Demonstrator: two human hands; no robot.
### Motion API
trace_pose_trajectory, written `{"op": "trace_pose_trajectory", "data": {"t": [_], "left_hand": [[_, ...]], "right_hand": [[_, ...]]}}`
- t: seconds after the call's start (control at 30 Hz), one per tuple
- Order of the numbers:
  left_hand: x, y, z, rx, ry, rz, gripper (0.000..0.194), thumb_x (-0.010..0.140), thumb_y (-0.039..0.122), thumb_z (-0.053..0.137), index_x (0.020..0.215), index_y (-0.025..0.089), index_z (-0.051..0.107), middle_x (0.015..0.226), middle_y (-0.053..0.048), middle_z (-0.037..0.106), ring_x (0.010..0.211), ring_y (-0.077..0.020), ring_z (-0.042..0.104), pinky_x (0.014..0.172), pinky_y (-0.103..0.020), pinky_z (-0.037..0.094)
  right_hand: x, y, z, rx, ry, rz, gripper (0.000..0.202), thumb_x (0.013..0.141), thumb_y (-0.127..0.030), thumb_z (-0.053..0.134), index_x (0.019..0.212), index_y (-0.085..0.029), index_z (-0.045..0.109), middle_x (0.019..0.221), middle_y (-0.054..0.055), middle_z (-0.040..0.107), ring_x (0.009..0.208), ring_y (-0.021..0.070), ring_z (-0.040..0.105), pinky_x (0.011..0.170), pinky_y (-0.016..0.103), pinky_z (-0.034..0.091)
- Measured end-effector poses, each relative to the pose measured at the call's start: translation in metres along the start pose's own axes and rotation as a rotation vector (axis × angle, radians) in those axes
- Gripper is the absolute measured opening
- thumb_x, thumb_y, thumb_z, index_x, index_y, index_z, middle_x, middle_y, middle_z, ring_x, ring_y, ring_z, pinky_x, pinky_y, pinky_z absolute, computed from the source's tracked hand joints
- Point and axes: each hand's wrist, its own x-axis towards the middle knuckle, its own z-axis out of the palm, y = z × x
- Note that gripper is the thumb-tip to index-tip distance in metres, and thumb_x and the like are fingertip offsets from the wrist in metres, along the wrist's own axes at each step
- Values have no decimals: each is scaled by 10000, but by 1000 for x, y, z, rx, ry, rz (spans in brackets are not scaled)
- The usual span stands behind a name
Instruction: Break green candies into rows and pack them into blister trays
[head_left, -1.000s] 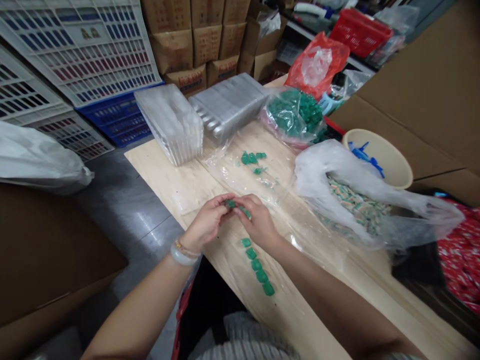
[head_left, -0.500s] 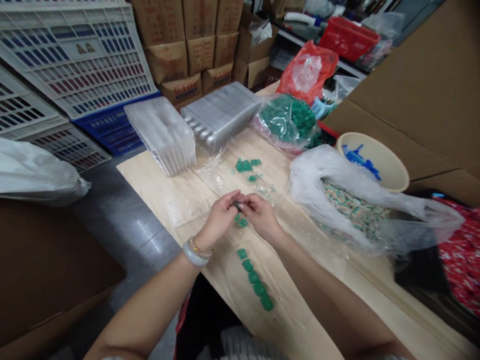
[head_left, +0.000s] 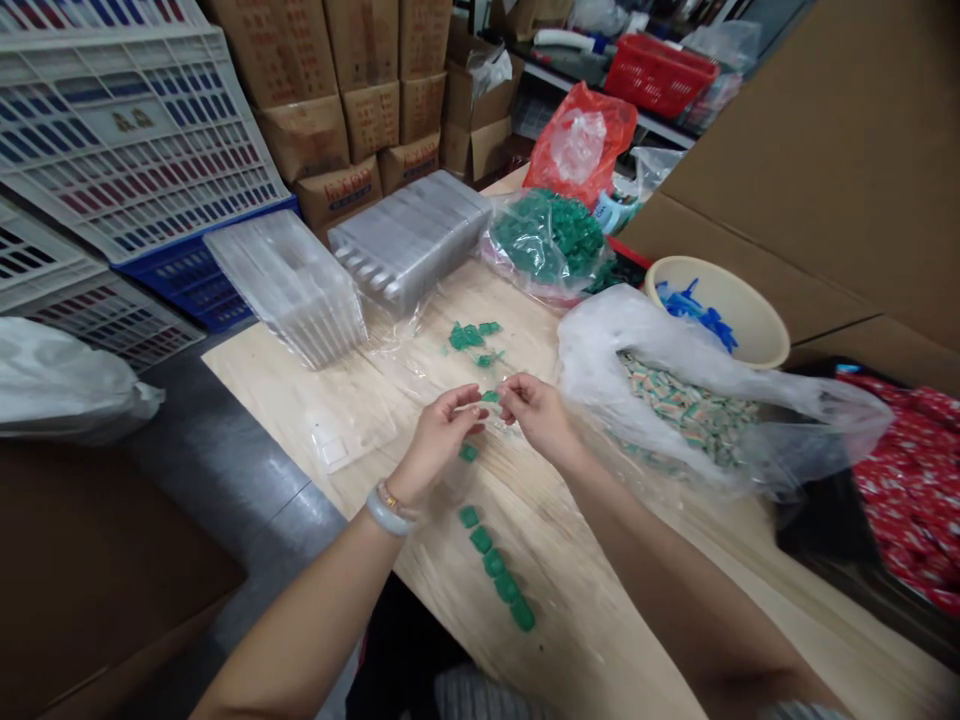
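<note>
Above the table, my right hand (head_left: 541,418) pinches a small green plastic piece (head_left: 490,396) between thumb and fingertips. My left hand (head_left: 439,435) faces it with thumb and fingers apart, holding nothing I can see. Just below the left fingertips lies a single green piece (head_left: 468,453). Nearer me, a slanting row of several green pieces (head_left: 493,563) rests on the wood. Beyond my hands is a loose cluster of green pieces (head_left: 466,334), with a smaller bit (head_left: 486,360) beside it.
Stacked clear plastic trays (head_left: 409,240) stand at the table's far left. A bag of green pieces (head_left: 551,240) sits at the back. To the right are an open bag of small patterned pieces (head_left: 679,405) and a cream bowl (head_left: 757,315) with blue parts. Crates (head_left: 150,130) line the left.
My hands have moved apart; before, their fingertips met around something dark. The green piece now shows in my right fingers. The whole view has shifted slightly.
</note>
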Motion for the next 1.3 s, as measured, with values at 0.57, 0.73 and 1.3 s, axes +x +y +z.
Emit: {"op": "trace_pose_trajectory", "data": {"t": [0.57,0.73,1.3], "left_hand": [[17,-1,7,573,23,362,254,646,86,524,877,136,619,813,-39,609,676,-101,543,641,-224,437],[17,3,7,598,-8,359,270,630,64,508,885,129,571,809,-23,601,640,-80,512,611,-205,419],[-10,24,-24,17,-188,-183,241,599,286,677,575,127,498,547,4,545,496,-63,492,480,-183,368]], "right_hand": [[-9,-21,-1,570,-208,187,208,616,-286,670,625,-166,501,505,-65,481,409,38,399,405,177,286],[-9,-23,-2,550,-211,131,195,643,-291,650,652,-169,498,601,-41,550,431,38,414,389,172,257],[25,9,-36,-295,-47,2,57,643,-226,549,635,-173,568,540,-25,507,469,87,448,430,207,315]]}}
